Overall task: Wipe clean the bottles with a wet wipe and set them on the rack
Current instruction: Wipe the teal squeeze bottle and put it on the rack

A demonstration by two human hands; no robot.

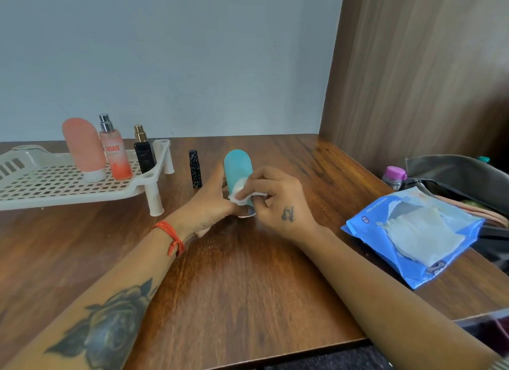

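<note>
Near the middle of the table (248,273) the left hand (209,204) grips a teal bottle (237,165) standing cap-down, fingers curled round its lower part. The right hand (275,196) pinches a white wipe (239,189) against the bottle's side. At ten o'clock, the rack (55,182) holds a pink bottle (82,146), a spray bottle (115,154) and a black bottle (143,154). A blue wipe pack (413,232) lies at three o'clock.

Black tube (195,169) between rack (154,174) and hands — narrow gap

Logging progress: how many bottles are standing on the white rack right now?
3: a pink squeeze bottle, a clear orange-tinted spray bottle and a black spray bottle, lined along the white perforated rack near its right end.
</note>
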